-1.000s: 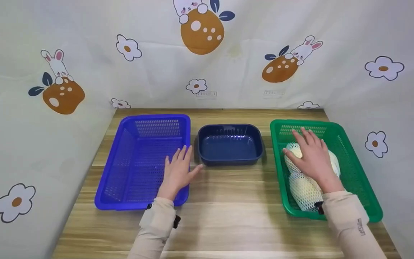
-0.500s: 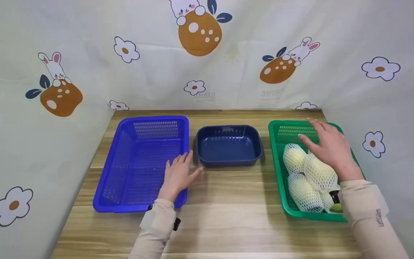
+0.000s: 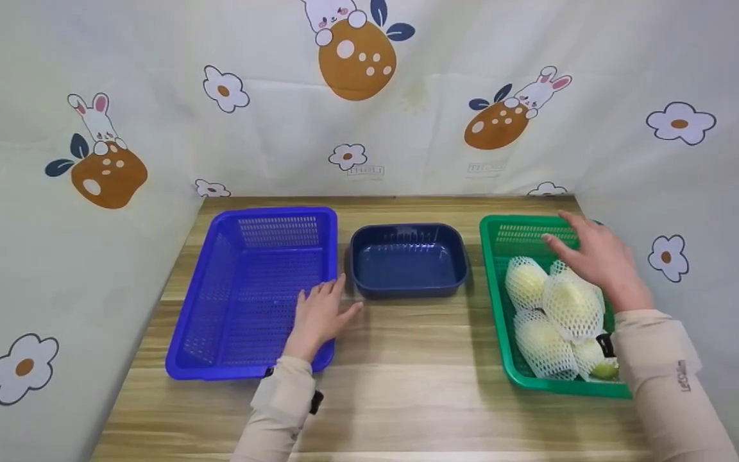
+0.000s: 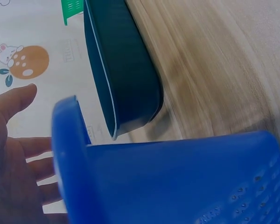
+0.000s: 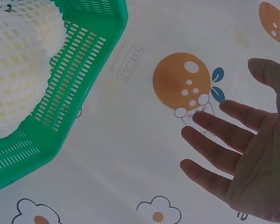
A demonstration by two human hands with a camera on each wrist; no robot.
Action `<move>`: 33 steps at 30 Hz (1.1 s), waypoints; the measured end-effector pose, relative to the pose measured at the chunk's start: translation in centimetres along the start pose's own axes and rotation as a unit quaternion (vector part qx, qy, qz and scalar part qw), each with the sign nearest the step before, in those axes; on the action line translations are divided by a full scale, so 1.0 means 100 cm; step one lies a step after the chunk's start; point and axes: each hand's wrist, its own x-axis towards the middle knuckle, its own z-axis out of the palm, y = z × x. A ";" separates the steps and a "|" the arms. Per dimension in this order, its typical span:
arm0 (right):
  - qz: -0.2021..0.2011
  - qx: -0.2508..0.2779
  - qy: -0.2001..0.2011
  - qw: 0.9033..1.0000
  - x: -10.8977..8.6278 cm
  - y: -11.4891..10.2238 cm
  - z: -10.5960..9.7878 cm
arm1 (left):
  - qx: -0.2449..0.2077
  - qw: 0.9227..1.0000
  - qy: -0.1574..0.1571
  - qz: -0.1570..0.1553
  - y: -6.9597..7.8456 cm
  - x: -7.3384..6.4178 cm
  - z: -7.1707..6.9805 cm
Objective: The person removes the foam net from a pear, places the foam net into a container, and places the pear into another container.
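Note:
My left hand [image 3: 317,321], fingers spread, hovers over the right side of a blue plastic basket [image 3: 254,308]; it holds nothing. In the left wrist view, that hand [image 4: 14,154] is beside the basket's rim [image 4: 74,154]. My right hand [image 3: 600,260] is above the back right of a green basket [image 3: 499,308], its fingers apart and nothing in them. Several pale fruits in white foam nets [image 3: 571,305] lie in the green basket, with a bare green patch [image 3: 603,370] at the front. My right forearm hides the basket's right side. The right wrist view shows a netted fruit [image 5: 18,74] away from my fingers.
A dark blue rectangular dish [image 3: 408,263] stands between the two baskets. Everything sits on a wood-grain table [image 3: 408,385]. A printed cloth [image 3: 433,115] with rabbits and flowers rises along the back and both sides.
My right hand has moved right and slightly back from over the fruits, which are now more exposed. My left hand has barely moved.

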 end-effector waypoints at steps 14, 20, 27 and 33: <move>0.021 -0.005 -0.057 0.998 0.008 0.023 0.014 | -0.005 1.000 -0.005 -0.001 -0.001 0.000 0.002; 0.045 -0.019 -0.084 0.995 0.012 0.031 0.022 | -0.002 1.000 -0.011 -0.003 -0.001 0.000 0.003; 0.062 -0.018 -0.106 0.992 0.013 0.040 0.032 | -0.010 1.000 -0.009 -0.005 0.000 -0.001 0.003; 0.079 -0.015 -0.129 0.988 0.012 0.046 0.038 | -0.004 1.000 0.001 0.001 0.001 -0.001 0.002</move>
